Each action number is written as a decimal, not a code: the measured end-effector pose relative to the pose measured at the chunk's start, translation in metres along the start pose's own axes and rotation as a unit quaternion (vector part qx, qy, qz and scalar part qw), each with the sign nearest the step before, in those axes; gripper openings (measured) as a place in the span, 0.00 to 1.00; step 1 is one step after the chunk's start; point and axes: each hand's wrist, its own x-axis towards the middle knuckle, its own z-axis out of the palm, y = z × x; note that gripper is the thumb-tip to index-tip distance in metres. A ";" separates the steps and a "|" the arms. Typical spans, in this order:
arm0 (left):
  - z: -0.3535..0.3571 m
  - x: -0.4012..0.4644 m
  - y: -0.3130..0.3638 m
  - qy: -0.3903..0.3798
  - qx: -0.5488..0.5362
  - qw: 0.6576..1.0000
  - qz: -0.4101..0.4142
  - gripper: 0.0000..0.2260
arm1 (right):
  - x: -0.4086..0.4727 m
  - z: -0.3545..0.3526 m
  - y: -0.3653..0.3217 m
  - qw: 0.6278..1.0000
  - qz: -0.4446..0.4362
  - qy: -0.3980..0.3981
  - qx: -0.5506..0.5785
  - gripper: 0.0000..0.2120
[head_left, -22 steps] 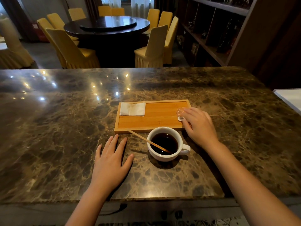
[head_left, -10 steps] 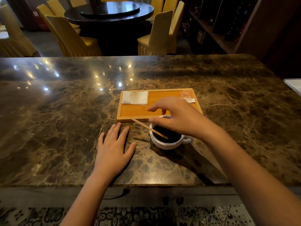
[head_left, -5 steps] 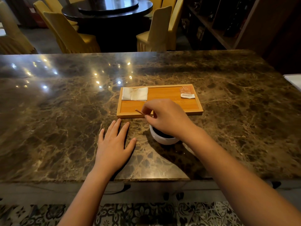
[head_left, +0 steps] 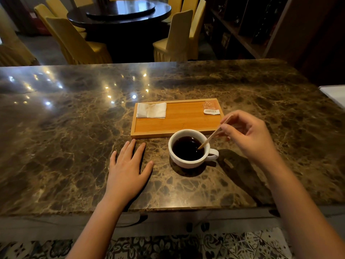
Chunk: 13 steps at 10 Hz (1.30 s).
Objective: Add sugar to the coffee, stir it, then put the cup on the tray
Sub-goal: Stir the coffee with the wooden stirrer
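Observation:
A white cup (head_left: 188,162) of dark coffee stands on the marble counter, just in front of the wooden tray (head_left: 179,124), with its handle to the right. My right hand (head_left: 248,135) is to the right of the cup and pinches a thin wooden stir stick (head_left: 210,138), whose lower end dips into the coffee. My left hand (head_left: 128,169) lies flat on the counter left of the cup, fingers spread, holding nothing. A torn sugar packet (head_left: 211,107) lies in the tray's far right corner.
A folded white napkin (head_left: 151,110) lies in the tray's far left corner. The marble counter (head_left: 65,137) stretches wide to both sides; its near edge is just below my wrists. A white object (head_left: 334,94) sits at the right edge. Yellow chairs and a round table stand beyond.
My right hand left the packet on the tray, took the stick that leaned left in the cup, and swung it over to the right side. The left hand stayed flat.

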 end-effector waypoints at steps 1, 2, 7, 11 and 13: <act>0.000 0.000 0.000 0.001 -0.001 1.000 0.000 0.27 | -0.008 0.002 0.001 1.000 0.003 -0.018 0.013 0.05; 0.000 -0.001 0.000 -0.003 0.000 1.000 0.000 0.27 | -0.018 0.013 0.002 0.997 -0.005 -0.034 0.064 0.06; -0.002 0.000 0.001 -0.005 0.003 1.000 -0.004 0.27 | -0.017 0.025 0.009 0.995 -0.084 0.037 -0.034 0.03; -0.003 -0.001 0.001 -0.010 -0.003 1.000 -0.005 0.27 | -0.027 0.035 0.003 0.995 -0.038 -0.025 0.092 0.04; -0.002 0.000 0.001 -0.009 -0.002 1.000 -0.003 0.27 | -0.021 0.049 0.008 0.990 -0.053 0.004 0.128 0.04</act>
